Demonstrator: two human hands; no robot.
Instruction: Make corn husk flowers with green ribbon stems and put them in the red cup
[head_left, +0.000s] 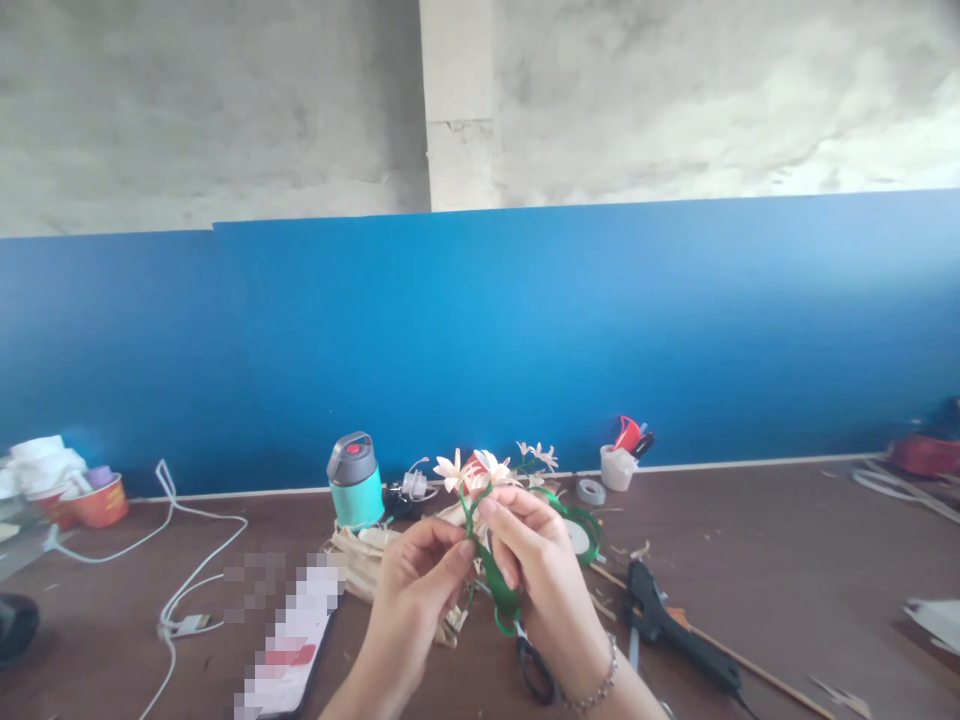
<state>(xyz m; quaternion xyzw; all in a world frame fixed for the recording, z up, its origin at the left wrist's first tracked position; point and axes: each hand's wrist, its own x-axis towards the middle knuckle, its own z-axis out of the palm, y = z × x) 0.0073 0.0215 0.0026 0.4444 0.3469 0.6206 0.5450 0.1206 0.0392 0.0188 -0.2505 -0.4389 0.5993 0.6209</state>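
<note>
Between finger and thumb, my left hand (416,585) pinches the thin green stem (469,515) of a spray of artificial flowers. White flowers (493,470) with pointed petals top the spray. Higher up, just below the blossoms, my right hand (541,555) is closed on a green branch of the same stem; its exact hold is partly hidden. A strip of green ribbon (501,590) hangs between the hands. Below my right hand lie dark-handled scissors (535,670), partly covered. Behind it sits a roll of green ribbon (595,540), also partly hidden.
A black glue gun (667,630) lies at right beside a thin stick (757,670). Pale husk-like material (356,560) spreads behind my left hand. Around stand a teal flask (358,490), phone (296,645), white cable (176,590), tape roll (591,491) and white cup (618,470).
</note>
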